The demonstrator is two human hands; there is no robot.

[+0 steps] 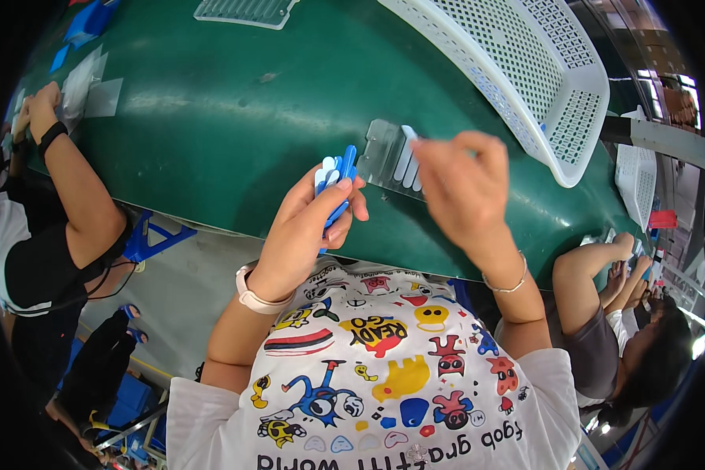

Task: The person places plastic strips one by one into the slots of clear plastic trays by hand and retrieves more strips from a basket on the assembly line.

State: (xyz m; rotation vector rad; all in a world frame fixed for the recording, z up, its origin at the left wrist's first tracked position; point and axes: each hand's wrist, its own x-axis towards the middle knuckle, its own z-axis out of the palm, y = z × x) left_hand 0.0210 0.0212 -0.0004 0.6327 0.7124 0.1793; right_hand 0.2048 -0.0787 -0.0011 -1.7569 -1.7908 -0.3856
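Note:
My left hand [294, 223] is wrapped round a bundle of small flat sticks with rounded ends [348, 162], some bright blue and some pale blue or white. A clear plastic tray with narrow slots [378, 145] lies on the table just beyond that hand. Several pale sticks [400, 166] sit side by side toward the tray's right part. Over the right end of the tray is my right hand [466, 188], slightly blurred, with its fingers curled together. Its fingertips are at the upper part of one pale stick, and I cannot make out what lies between them.
The green table [235, 102] runs across the view. A large white perforated basket [517, 102] stands at the far right, and another clear slotted tray [247, 11] lies at the far edge. A co-worker's arm [82, 176] is at the left, and another person [603, 329] is at the right.

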